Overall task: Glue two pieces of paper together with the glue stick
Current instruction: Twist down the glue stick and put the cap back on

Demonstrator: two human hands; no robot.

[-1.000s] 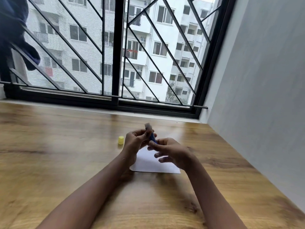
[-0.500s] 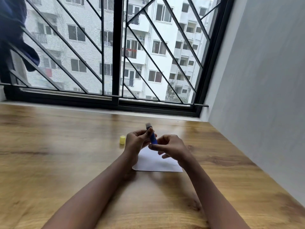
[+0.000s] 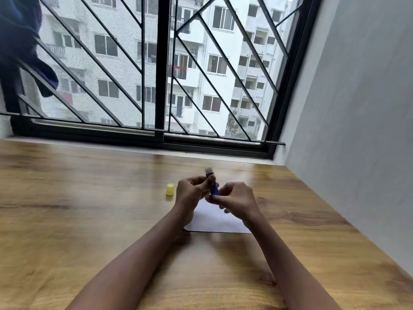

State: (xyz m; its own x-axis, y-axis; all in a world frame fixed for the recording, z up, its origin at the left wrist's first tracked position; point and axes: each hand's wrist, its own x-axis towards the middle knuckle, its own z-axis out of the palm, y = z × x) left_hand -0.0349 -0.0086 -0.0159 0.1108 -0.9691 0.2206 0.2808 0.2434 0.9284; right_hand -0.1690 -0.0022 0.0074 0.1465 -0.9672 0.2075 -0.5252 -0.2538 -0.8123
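A blue glue stick (image 3: 213, 182) stands nearly upright above the paper, its pale glue tip exposed at the top. My left hand (image 3: 194, 190) grips its body with thumb and fingers. My right hand (image 3: 234, 201) pinches the stick's lower end. White paper (image 3: 214, 221) lies flat on the wooden table (image 3: 78, 220) under both hands, partly hidden by them; I cannot tell whether it is one sheet or two. The yellow cap (image 3: 169, 189) stands on the table to the left of my left hand.
A grey wall (image 3: 357, 130) runs along the table's right edge. A barred window (image 3: 161, 86) with a black sill closes off the far side. Dark blue cloth (image 3: 20, 41) hangs at the top left.
Both hands stay on the glue stick in about the same spot. The stick has tipped a little more upright. The view has shifted slightly.
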